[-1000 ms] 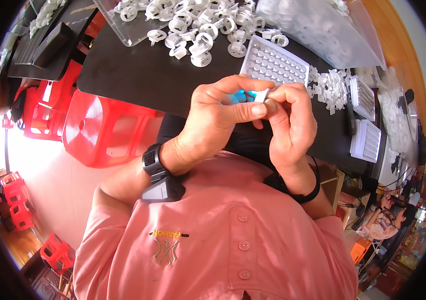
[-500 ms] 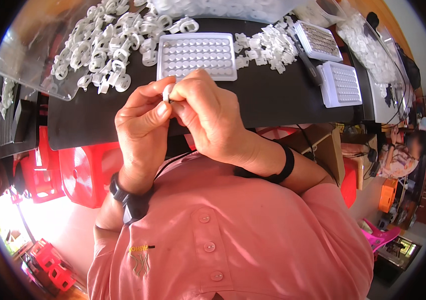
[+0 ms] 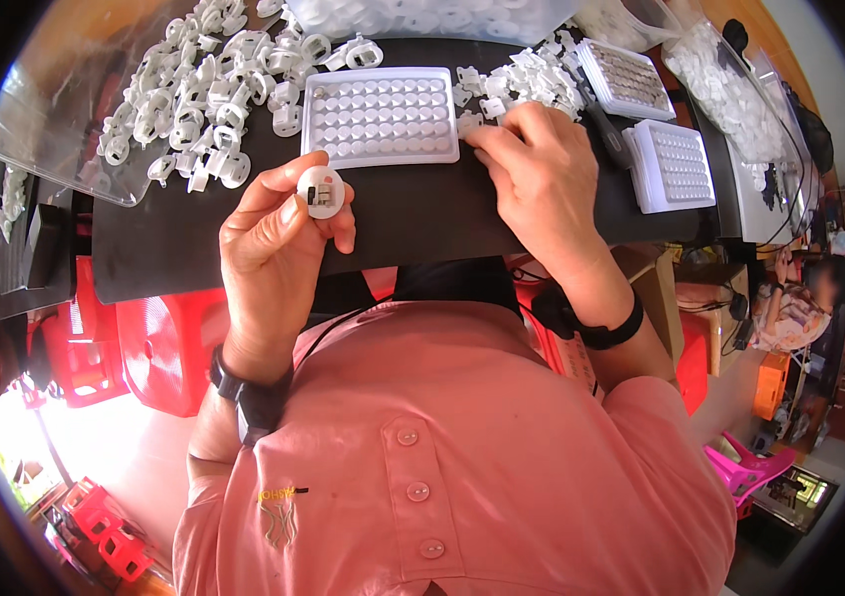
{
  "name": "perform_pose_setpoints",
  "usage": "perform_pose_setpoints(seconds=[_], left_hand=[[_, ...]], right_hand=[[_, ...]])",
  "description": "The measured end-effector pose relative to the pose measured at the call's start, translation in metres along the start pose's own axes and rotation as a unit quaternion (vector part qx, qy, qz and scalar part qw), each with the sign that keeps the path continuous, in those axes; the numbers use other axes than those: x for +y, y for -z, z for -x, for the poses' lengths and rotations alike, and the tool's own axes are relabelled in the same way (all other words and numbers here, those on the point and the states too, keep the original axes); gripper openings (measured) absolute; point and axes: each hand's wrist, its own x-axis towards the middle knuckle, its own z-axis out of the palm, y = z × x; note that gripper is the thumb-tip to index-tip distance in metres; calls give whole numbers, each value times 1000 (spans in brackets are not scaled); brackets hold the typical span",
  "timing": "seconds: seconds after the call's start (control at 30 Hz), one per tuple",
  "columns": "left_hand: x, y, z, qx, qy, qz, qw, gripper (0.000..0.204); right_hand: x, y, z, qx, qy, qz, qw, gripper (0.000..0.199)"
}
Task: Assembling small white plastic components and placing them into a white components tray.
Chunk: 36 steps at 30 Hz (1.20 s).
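Between the thumb and fingers of my left hand (image 3: 279, 223) is a small round white plastic part (image 3: 321, 192), its face turned up, with a dark and metallic piece set in its middle. My right hand (image 3: 547, 179) reaches to the near edge of a pile of small white plastic pieces (image 3: 540, 79). Its fingers are bent and partly apart, the fingertips beside loose pieces; nothing shows in its grip. A white tray (image 3: 383, 162) with rows of round white pieces lies beyond and between my hands.
At the far left is a heap of white ring-shaped parts (image 3: 189, 124). Another white tray (image 3: 676, 164), a tray of metallic pieces (image 3: 626, 79) and a dark-handled tool (image 3: 609, 134) lie to the right. Red plastic stools (image 3: 169, 348) stand below the black table (image 3: 164, 238). Another person (image 3: 795, 308) sits far right.
My right hand has let go of the round part and moved right to the pile of small pieces. My left hand keeps the part, now turned so its face shows.
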Motion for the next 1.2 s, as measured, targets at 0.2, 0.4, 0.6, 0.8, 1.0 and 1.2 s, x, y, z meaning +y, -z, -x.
perform_pose_setpoints(seconds=[0.2,0.4,0.6,0.8,1.0,1.2], left_hand=[[-1,0,1,5,1,23,1000,46],[-1,-1,-1,-15,0,45,999,44],[0,2,4,-1,-11,-1,1000,42],[0,2,3,-11,-3,-10,1000,45],[-4,0,3,-10,-24,25,999,46],[-2,2,6,-22,-26,24,999,44]], right_hand=[[9,10,-4,12,-48,-36,998,19],[11,-10,-18,-32,25,35,999,22],[9,-15,-21,-54,20,32,998,17],[13,-14,-24,-63,25,22,997,19],[18,-3,-27,-44,26,-8,999,22],[11,20,-23,-32,-16,-61,998,17]])
